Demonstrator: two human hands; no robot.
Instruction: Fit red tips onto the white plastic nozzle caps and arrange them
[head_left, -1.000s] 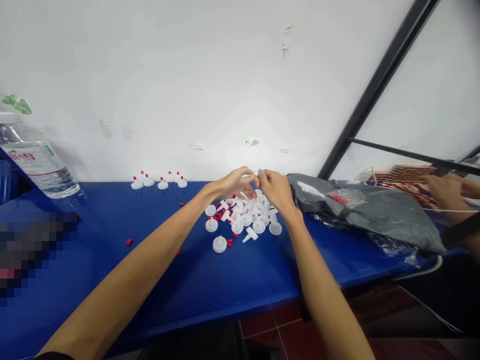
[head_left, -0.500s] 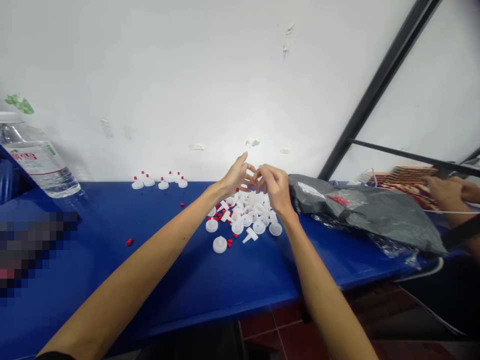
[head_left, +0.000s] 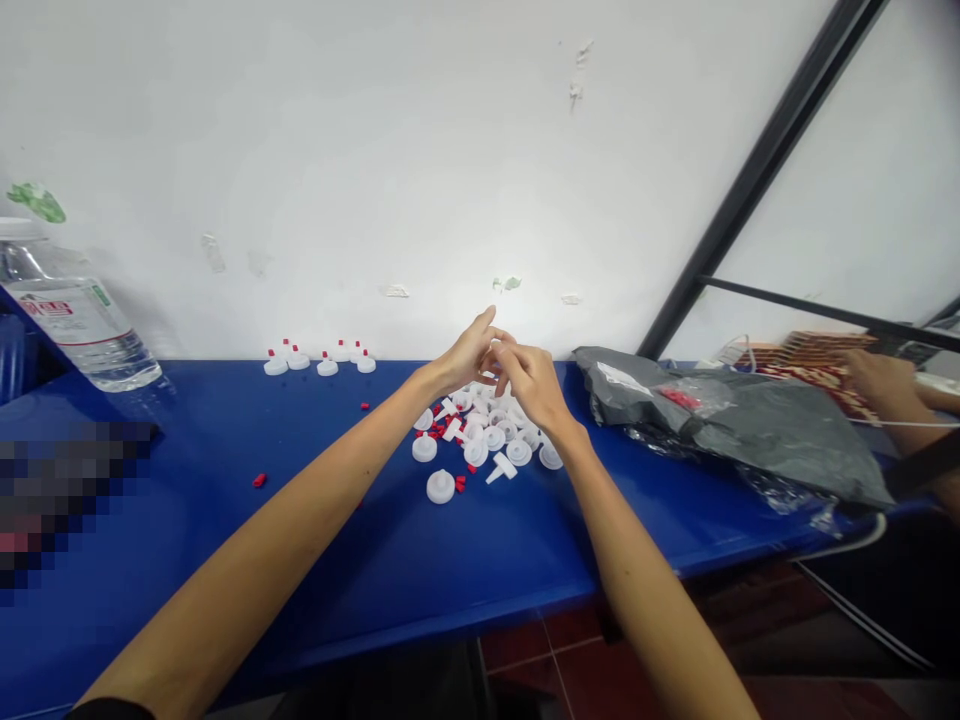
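Observation:
My left hand (head_left: 474,352) is over the far part of a pile of white plastic nozzle caps (head_left: 493,438), thumb pointing up and fingers curled inward. Against those fingers, my right hand (head_left: 529,380) has its own fingers bent and pressed together. Whatever lies between the two hands is hidden. Small red tips (head_left: 442,428) are scattered along the pile's left side. A white T-shaped piece (head_left: 502,467) and a single white cap (head_left: 440,487) lie at the near edge.
Several white caps with red tips (head_left: 327,366) stand upright by the wall. A loose red tip (head_left: 259,481) lies left. A large water bottle (head_left: 94,335) stands far left. Grey plastic bags (head_left: 780,435) cover the right side; beyond the black frame (head_left: 750,200) another person's hand (head_left: 881,385) shows.
My right hand has moved left and slightly down, closing the gap to my left hand, and their fingers now overlap. My left hand has stayed nearly in place.

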